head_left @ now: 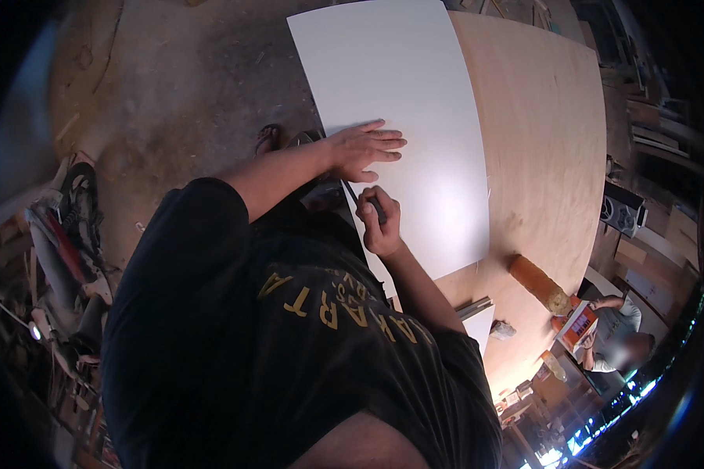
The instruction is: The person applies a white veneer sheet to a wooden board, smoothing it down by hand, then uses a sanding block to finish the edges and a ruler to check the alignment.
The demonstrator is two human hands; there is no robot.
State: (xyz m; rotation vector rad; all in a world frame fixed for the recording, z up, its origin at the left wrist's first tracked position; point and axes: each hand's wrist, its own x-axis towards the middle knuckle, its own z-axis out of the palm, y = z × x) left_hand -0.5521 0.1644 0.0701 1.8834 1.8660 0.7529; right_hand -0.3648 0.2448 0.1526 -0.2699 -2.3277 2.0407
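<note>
My left hand (365, 153) lies flat with fingers spread on a large white board (414, 94), close to the edge nearest my body. Just below it, my right hand (378, 222) is closed round the dark handle of a slim tool (379, 209). A thin dark length of the tool seems to run along the board's near edge toward my left hand. Its tip is hidden, so I cannot tell its exact kind. The white board rests on a bigger light-brown plywood sheet (540, 141), which shows along the right side.
An orange cylinder (538, 283) lies on the plywood at the lower right. Beyond it a person (622, 328) holds an orange-and-white box (577, 327). A small stack of strips (475, 307) sits beside my right arm. A motorcycle-like machine (66, 258) stands at the left.
</note>
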